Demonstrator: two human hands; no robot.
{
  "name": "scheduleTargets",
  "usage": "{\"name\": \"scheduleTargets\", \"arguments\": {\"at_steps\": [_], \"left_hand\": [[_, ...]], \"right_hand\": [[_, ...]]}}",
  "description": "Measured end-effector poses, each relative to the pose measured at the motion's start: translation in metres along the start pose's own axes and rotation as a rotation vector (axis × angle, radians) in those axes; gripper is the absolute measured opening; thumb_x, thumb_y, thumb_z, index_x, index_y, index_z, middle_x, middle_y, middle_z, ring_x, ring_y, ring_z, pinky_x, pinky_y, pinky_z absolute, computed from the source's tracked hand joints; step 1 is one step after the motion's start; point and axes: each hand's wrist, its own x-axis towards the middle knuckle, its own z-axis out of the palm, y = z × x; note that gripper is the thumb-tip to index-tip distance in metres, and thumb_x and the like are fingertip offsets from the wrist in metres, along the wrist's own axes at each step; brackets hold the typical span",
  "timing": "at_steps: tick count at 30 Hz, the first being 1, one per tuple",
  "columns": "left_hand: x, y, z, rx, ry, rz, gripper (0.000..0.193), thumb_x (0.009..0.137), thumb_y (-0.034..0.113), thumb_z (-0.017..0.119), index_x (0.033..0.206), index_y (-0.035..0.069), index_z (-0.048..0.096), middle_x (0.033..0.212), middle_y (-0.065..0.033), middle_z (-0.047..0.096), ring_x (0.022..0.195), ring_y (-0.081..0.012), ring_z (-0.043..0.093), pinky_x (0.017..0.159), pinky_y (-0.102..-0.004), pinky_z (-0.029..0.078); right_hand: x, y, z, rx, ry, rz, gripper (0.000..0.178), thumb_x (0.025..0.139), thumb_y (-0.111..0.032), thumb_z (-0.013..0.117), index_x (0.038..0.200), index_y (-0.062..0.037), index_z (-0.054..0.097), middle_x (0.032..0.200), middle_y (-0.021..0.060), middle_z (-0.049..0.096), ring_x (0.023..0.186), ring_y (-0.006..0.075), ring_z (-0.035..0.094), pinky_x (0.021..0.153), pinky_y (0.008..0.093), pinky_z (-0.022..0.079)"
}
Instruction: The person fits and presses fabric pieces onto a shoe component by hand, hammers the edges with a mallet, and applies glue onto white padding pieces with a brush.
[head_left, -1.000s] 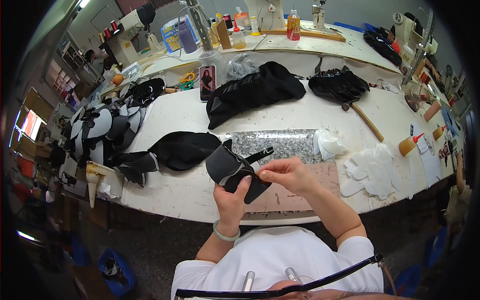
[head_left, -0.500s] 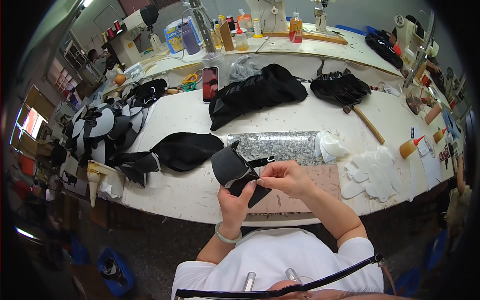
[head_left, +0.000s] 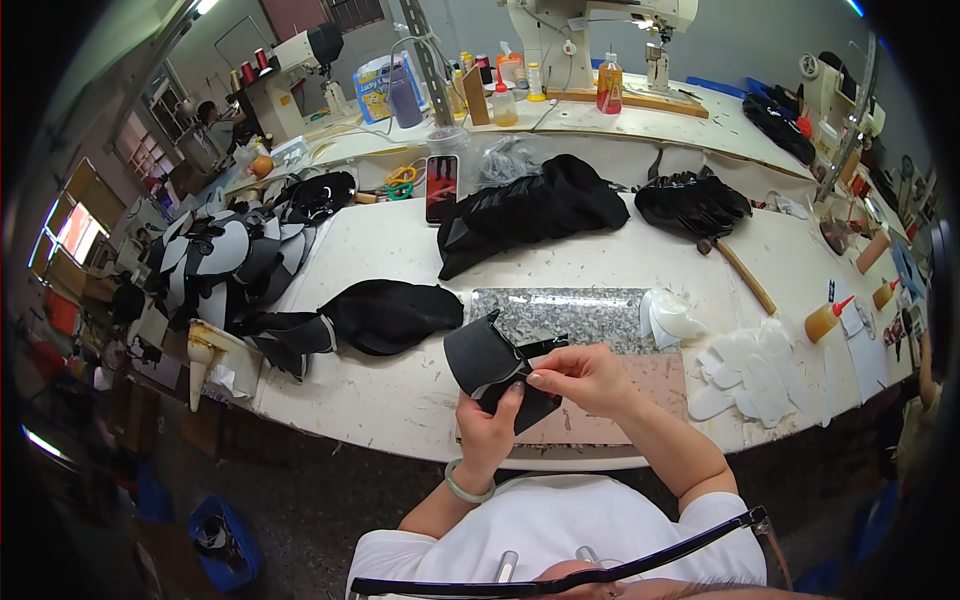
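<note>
A curved black shoe upper (head_left: 476, 360) with a grey face and a pale inner edge is held over the near part of the bench. My left hand (head_left: 488, 430) grips it from below, the thumb pressed on its edge. With thumb and forefinger pinched together, my right hand (head_left: 590, 382) is at that same edge, close to the left thumb. Whether a thin thread or strip lies between these fingertips is too small to tell. A short glossy black strap (head_left: 545, 346) sticks out of the piece beside the right fingers.
Under my hands are a speckled stone slab (head_left: 570, 312) and a pinkish board (head_left: 640, 385). White cut pieces (head_left: 745, 375), a hammer (head_left: 745, 275) and a glue bottle (head_left: 826, 320) lie or stand to the right. Black pieces (head_left: 395, 315) are at the left; a phone (head_left: 441, 190) stands behind.
The whole view has shifted, so the bench sits lower and further right in the picture. Both hands keep nearly the same hold at the upper's edge.
</note>
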Motion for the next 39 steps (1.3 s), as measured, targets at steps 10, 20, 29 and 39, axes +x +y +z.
{"name": "scheduleTargets", "arguments": {"at_steps": [10,20,29,39], "left_hand": [[0.01,0.01,-0.008,-0.219,0.056,-0.236,0.013,0.088,0.012,0.066,0.095,0.001,0.064,0.089,-0.0006,0.064,0.079,-0.0068,0.057,0.069,-0.0211,0.047],[0.001,0.013,0.002,-0.084,0.062,-0.061,0.014,0.09,0.015,0.065,0.091,0.0,0.065,0.084,0.0015,0.064,0.075,-0.0045,0.055,0.066,-0.02,0.045],[-0.002,-0.005,-0.004,-0.06,0.069,-0.069,0.02,0.09,0.02,0.065,0.093,0.0,0.065,0.086,0.0002,0.064,0.077,-0.0057,0.056,0.066,-0.0213,0.046],[0.011,-0.012,-0.008,-0.823,-0.091,-0.681,0.034,0.096,0.035,0.052,0.115,0.007,0.054,0.103,-0.0078,0.064,0.094,-0.0198,0.065,0.084,-0.0353,0.055]], "right_hand": [[-0.008,-0.012,0.002,-0.343,-0.033,-0.103,0.014,0.087,-0.011,0.067,0.095,0.0008,0.068,0.069,-0.0022,0.061,0.062,0.0022,0.052,0.053,0.0183,0.041],[-0.004,-0.007,-0.003,-0.17,-0.053,-0.059,0.014,0.088,-0.012,0.067,0.096,-0.002,0.071,0.072,-0.0015,0.065,0.064,0.0028,0.056,0.056,0.0191,0.046],[-0.01,-0.018,0.006,-0.429,0.065,-0.165,0.016,0.084,-0.014,0.07,0.095,-0.0026,0.07,0.073,0.0043,0.067,0.06,0.0064,0.059,0.055,0.0202,0.047],[-0.017,-0.02,0.011,-0.483,0.045,-0.284,0.017,0.084,-0.015,0.068,0.095,-0.0019,0.068,0.078,0.0098,0.066,0.066,0.0173,0.063,0.06,0.0282,0.051]]}}
